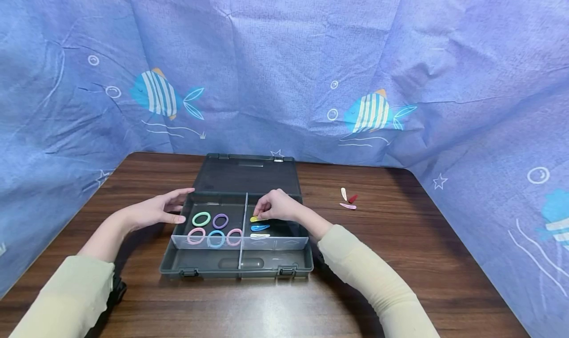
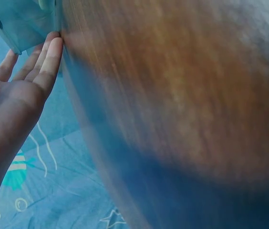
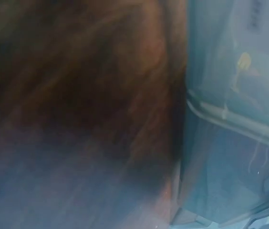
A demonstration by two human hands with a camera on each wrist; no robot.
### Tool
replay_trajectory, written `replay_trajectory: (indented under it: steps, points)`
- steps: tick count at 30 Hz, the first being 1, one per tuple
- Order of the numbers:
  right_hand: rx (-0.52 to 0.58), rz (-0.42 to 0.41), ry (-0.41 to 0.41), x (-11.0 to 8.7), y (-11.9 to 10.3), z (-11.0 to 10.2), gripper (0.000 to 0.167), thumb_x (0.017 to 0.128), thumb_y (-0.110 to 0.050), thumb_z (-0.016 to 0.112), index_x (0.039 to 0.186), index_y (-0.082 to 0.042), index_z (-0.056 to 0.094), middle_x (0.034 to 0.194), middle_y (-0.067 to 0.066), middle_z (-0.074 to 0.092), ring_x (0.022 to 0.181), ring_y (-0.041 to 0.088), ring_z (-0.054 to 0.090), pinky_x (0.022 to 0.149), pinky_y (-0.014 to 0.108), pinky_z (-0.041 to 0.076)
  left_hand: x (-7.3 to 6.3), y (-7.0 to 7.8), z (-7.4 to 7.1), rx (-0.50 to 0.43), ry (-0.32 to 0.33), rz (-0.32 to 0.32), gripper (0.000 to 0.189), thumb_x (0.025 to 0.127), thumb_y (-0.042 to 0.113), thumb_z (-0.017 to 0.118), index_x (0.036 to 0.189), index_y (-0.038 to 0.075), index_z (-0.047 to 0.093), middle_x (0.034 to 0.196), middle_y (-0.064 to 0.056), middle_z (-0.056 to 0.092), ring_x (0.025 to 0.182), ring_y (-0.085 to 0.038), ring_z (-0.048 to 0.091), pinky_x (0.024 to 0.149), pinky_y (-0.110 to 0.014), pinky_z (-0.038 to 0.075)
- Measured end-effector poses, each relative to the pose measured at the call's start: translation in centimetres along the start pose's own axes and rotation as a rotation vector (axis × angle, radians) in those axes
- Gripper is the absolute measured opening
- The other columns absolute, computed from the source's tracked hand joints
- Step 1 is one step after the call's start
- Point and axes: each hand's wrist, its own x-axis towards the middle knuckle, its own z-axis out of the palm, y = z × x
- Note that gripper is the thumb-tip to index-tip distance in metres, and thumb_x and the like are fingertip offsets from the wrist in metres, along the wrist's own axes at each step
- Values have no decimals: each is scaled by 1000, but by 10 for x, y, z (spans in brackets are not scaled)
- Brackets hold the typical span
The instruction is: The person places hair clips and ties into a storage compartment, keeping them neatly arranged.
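Observation:
A grey see-through divided box (image 1: 204, 266) lies open on the table. My right hand (image 1: 279, 205) reaches into its back right compartment and pinches a yellow hair clip (image 1: 254, 219). In front of that clip lie a blue hair clip (image 1: 260, 228) and a white hair clip (image 1: 260, 236). Several hair ties, among them a green hair tie (image 1: 201, 212) and a purple hair tie (image 1: 214, 223), occupy the back left compartment. My left hand (image 1: 155, 210) is at the box's left side, fingers extended and touching its edge. The right wrist view does not show my right hand.
Right of the box, on the brown table (image 1: 400, 239), are a white clip (image 1: 344, 193), a red clip (image 1: 352, 198) and a pink clip (image 1: 348, 206). The box's lid (image 1: 249, 177) lies back behind it. A blue fish-print cloth (image 1: 284, 81) hangs behind the table.

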Motion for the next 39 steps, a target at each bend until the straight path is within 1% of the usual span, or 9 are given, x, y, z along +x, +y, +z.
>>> replay_trajectory:
  steps: [6, 16, 21, 25, 30, 35, 39]
  points:
    - [-20, 20, -14, 0, 2, 0, 5, 84, -11, 71, 85, -15, 74, 76, -8, 69, 67, 0, 58, 64, 16, 47, 0, 1, 0, -4, 0, -2, 83, 90, 23, 65, 152, 14, 12, 151, -31, 14, 135, -51, 23, 103, -61, 31]
    - [-49, 1, -27, 3, 5, 4, 6, 83, -9, 71, 86, -14, 73, 75, -6, 67, 66, 1, 56, 64, 16, 47, 1, 0, -1, -14, -6, -1, 83, 90, 23, 65, 152, 14, 12, 151, -31, 14, 135, -51, 22, 103, -61, 30]
    - [-61, -4, -36, 3, 2, 3, 7, 83, -9, 71, 89, -13, 72, 76, -5, 66, 67, 3, 55, 65, 17, 47, 1, -1, -2, -10, -6, 7, 83, 89, 24, 65, 152, 14, 12, 151, -31, 14, 135, -51, 22, 103, -61, 30]
    - [-73, -26, -29, 2, 0, 2, 9, 83, -9, 71, 91, -11, 72, 78, -3, 67, 68, 4, 56, 66, 17, 47, 2, -2, -2, -14, -6, -2, 84, 89, 24, 66, 153, 15, 11, 151, -30, 13, 135, -51, 21, 103, -62, 29]
    - [-67, -35, -22, -1, -3, -3, 10, 83, -10, 72, 93, -11, 72, 80, -3, 68, 70, 4, 57, 66, 17, 47, 1, -2, -2, -15, -6, -4, 85, 89, 25, 66, 153, 15, 11, 151, -31, 13, 135, -51, 21, 103, -62, 29]
    - [-85, -46, -14, -6, -8, -11, 11, 83, -9, 71, 94, -11, 72, 82, -3, 69, 72, 6, 58, 67, 17, 47, 1, -1, -2, -15, -7, -1, 84, 90, 24, 65, 153, 15, 11, 151, -31, 13, 135, -51, 21, 103, -62, 29]
    - [-96, -44, -25, -12, -11, -20, 12, 83, -11, 71, 95, -11, 72, 83, -4, 68, 71, 6, 57, 67, 17, 46, 1, -1, -2, -12, -7, 3, 83, 90, 24, 65, 153, 14, 11, 151, -31, 13, 135, -51, 22, 103, -62, 29]
